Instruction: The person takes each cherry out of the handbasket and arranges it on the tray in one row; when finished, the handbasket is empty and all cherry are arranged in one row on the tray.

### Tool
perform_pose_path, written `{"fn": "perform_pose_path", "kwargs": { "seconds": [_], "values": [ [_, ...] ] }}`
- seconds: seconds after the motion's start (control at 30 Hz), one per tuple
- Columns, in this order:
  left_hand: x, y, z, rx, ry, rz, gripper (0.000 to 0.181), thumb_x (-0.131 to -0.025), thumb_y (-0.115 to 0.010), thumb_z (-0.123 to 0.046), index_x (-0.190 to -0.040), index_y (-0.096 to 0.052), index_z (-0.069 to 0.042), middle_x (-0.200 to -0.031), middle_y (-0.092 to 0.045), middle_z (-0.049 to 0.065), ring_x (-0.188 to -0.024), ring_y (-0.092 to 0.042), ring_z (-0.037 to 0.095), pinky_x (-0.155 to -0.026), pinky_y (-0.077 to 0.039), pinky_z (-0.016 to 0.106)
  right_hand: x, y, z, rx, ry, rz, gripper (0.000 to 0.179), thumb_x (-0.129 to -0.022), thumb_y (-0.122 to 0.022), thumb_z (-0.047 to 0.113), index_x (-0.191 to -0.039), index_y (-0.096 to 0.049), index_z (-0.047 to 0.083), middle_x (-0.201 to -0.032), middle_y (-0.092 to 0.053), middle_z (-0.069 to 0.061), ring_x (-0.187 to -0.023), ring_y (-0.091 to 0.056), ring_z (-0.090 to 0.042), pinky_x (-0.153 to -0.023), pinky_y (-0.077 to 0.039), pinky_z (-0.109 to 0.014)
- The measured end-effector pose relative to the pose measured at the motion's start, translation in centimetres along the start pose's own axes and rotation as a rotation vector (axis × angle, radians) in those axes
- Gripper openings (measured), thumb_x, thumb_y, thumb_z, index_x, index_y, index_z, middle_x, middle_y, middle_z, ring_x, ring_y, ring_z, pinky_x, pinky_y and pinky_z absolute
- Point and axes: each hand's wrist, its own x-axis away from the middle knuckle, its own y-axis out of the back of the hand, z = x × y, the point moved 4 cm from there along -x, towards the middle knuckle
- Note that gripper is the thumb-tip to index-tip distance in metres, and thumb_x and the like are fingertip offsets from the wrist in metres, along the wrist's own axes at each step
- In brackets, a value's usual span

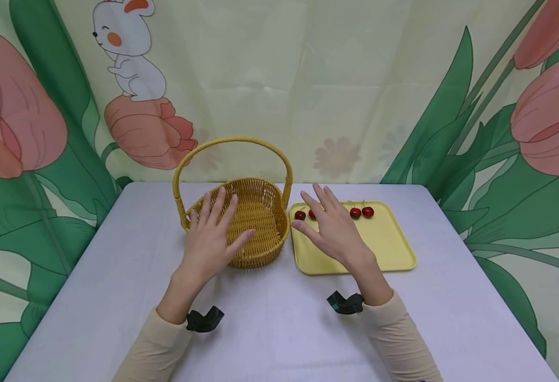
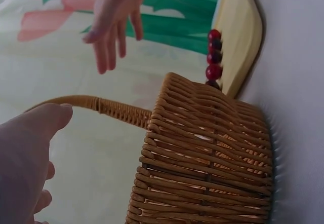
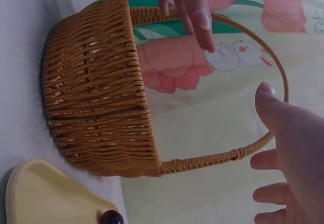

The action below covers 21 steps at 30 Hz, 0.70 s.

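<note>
My left hand (image 1: 208,239) hovers with spread fingers over the near left part of a brown wicker basket (image 1: 255,257), holding nothing. The basket's arched handle (image 1: 233,139) rises behind the fingers. To the right, my right hand (image 1: 333,228) is held above the left part of a yellow tray (image 1: 389,249), its fingers also spread and nothing in them. Several dark red cherries (image 1: 367,212) lie in a row along the tray's far side; the right hand partly hides the row in the head view. In the left wrist view the cherries (image 2: 213,72) show beyond the basket.
Basket and tray stand side by side on a table with a white cloth (image 1: 269,334). Behind the table hangs a curtain (image 1: 355,79) printed with tulips and a white rabbit. A black wrist camera (image 1: 205,320) is strapped to each forearm.
</note>
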Motion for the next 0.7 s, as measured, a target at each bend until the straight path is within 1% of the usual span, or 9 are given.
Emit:
{"fn": "perform_pose_path", "kwargs": {
  "seconds": [0.17, 0.33, 0.47, 0.6, 0.7],
  "values": [
    [0.12, -0.33, 0.00, -0.026, 0.009, 0.030, 0.087, -0.094, -0.041, -0.074, -0.161, -0.020, -0.024, -0.171, -0.003, 0.006, -0.157, 0.008, 0.035, -0.116, -0.007, 0.073, 0.14, -0.30, 0.23, 0.044, 0.005, 0.028, 0.074, -0.098, -0.044, 0.064, -0.159, -0.029, 0.024, -0.170, -0.010, -0.011, -0.157, -0.006, -0.036, -0.123, -0.014, -0.057],
    [0.13, -0.69, -0.11, -0.068, 0.014, 0.059, 0.089, -0.093, -0.037, -0.077, -0.162, -0.015, -0.026, -0.170, 0.002, 0.003, -0.157, 0.008, 0.036, -0.116, -0.007, 0.073, 0.23, -0.51, 0.33, 0.069, 0.009, 0.044, 0.076, -0.098, -0.041, 0.067, -0.159, -0.027, 0.025, -0.170, -0.008, -0.010, -0.157, -0.004, -0.038, -0.122, -0.014, -0.061],
    [0.11, -0.81, -0.16, -0.074, 0.013, 0.061, 0.089, -0.092, -0.036, -0.078, -0.161, -0.018, -0.025, -0.171, -0.002, 0.005, -0.157, 0.007, 0.037, -0.116, -0.007, 0.073, 0.27, -0.65, 0.35, 0.071, -0.001, 0.053, 0.076, -0.098, -0.040, 0.068, -0.160, -0.026, 0.026, -0.170, -0.007, -0.008, -0.157, -0.002, -0.035, -0.122, -0.013, -0.061],
    [0.16, -0.78, -0.21, -0.072, 0.017, 0.064, 0.090, -0.092, -0.036, -0.079, -0.161, -0.017, -0.025, -0.171, -0.005, 0.006, -0.157, 0.006, 0.037, -0.116, -0.006, 0.074, 0.25, -0.73, 0.33, 0.072, -0.008, 0.056, 0.075, -0.098, -0.041, 0.067, -0.159, -0.027, 0.026, -0.170, -0.007, -0.008, -0.157, -0.002, -0.035, -0.122, -0.013, -0.061],
    [0.18, -0.79, -0.21, -0.075, 0.021, 0.072, 0.090, -0.092, -0.035, -0.079, -0.162, -0.015, -0.026, -0.171, -0.004, 0.006, -0.157, 0.007, 0.037, -0.116, -0.005, 0.073, 0.23, -0.73, 0.35, 0.075, -0.009, 0.057, 0.075, -0.098, -0.041, 0.067, -0.159, -0.028, 0.025, -0.170, -0.008, -0.009, -0.157, -0.004, -0.036, -0.122, -0.013, -0.061]
  ]
}}
